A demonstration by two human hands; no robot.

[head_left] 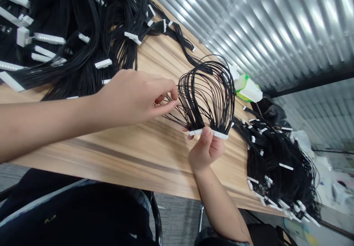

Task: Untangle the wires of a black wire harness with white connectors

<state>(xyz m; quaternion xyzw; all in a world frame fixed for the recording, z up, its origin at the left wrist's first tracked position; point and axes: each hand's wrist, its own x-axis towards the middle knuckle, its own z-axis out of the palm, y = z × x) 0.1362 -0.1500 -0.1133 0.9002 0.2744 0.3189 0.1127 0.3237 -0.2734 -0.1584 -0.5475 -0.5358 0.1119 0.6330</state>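
Note:
My right hand [207,152] grips a long white connector [221,135] at the table's front half, its thumb across the near face. Many thin black wires [193,106] rise from that connector and loop up and over in an arch. Beside the loop on the left is my left hand [146,96], thumb and index finger pinched together at the outermost wires. Whether a wire lies between those fingertips is too fine to make out. A few strands run behind the left thumb.
A large heap of black wire harnesses [74,21] with white connectors covers the table's left. Another harness pile [279,161] hangs over the right edge. A green and white packet [247,87] stands near the corrugated metal wall [265,28]. The wooden table [124,153] lies under my hands.

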